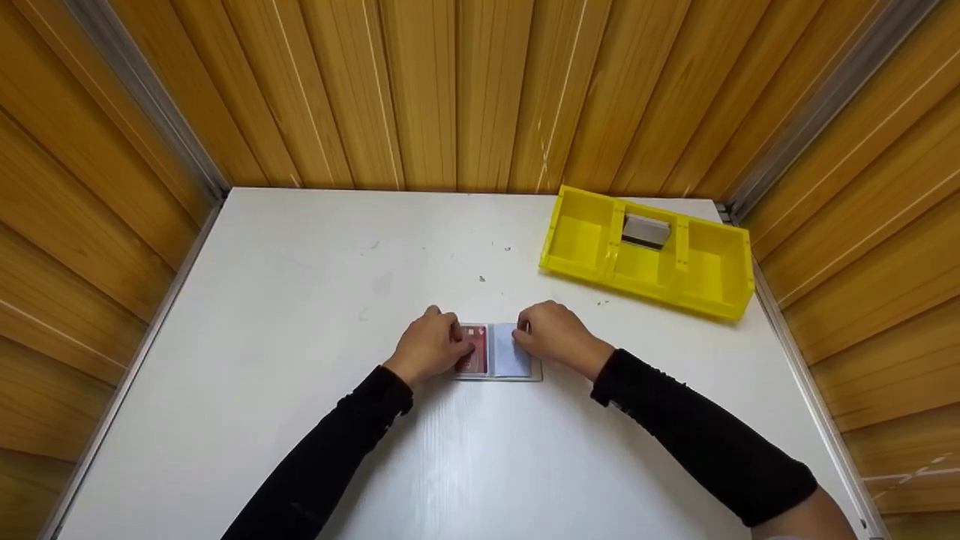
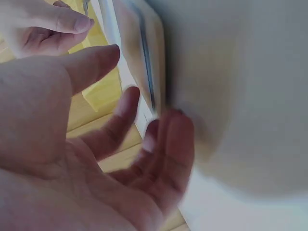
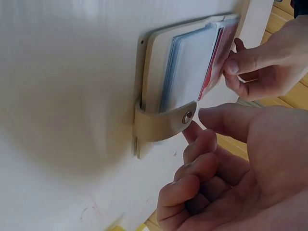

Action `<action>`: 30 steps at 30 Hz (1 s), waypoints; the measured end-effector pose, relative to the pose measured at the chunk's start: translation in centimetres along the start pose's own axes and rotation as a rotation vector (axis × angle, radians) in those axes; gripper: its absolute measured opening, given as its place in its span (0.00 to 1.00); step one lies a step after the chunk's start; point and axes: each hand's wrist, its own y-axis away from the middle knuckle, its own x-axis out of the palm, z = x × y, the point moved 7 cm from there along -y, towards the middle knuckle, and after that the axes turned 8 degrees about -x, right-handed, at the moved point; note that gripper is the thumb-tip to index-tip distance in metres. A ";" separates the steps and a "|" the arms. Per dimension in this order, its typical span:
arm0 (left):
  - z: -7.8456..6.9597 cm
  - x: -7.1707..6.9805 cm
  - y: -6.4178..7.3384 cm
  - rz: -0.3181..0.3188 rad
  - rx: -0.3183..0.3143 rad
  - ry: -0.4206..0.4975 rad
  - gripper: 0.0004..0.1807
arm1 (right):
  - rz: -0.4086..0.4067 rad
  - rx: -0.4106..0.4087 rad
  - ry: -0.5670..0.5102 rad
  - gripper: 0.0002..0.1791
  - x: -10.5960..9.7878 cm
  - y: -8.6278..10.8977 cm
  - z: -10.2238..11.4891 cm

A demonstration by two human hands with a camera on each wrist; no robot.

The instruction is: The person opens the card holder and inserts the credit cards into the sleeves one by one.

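Observation:
An open card holder [image 1: 537, 367] lies on the white table, with a red card [image 1: 472, 362] in its left side and clear sleeves [image 1: 511, 356] on the right. My left hand [image 1: 431, 345] holds the left edge, its thumb over the red card. A beige strap [image 3: 161, 125] with a metal snap arches over the sleeves in the right wrist view. My right hand [image 1: 561, 334] pinches the strap's tip between thumb and index finger, the other fingers curled. The left wrist view shows the card holder [image 2: 155, 53] edge-on, beside the left fingertips.
A yellow three-compartment bin [image 1: 645, 289] stands at the back right of the table. Its middle compartment contains a stack of cards [image 1: 646, 231]. Wood-patterned panels [image 1: 420, 97] enclose the back and both sides.

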 end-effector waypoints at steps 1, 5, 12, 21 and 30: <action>0.2 0.0 0.0 0.002 0.005 0.001 0.13 | 0.000 0.006 0.001 0.13 0.0 -0.1 -0.2; 0.7 0.0 0.0 0.014 0.011 0.007 0.15 | 0.006 0.042 0.002 0.13 -0.1 -0.2 -1.1; 1.4 0.2 0.0 0.055 -0.048 0.015 0.19 | 0.048 0.113 -0.027 0.13 0.0 -0.5 -1.7; 1.5 0.2 -0.1 0.057 -0.053 0.032 0.19 | 0.117 0.085 -0.027 0.12 0.2 -1.6 -2.1; 1.8 0.4 -0.3 0.039 -0.062 0.029 0.20 | 0.087 0.020 0.020 0.12 0.1 -1.8 -1.5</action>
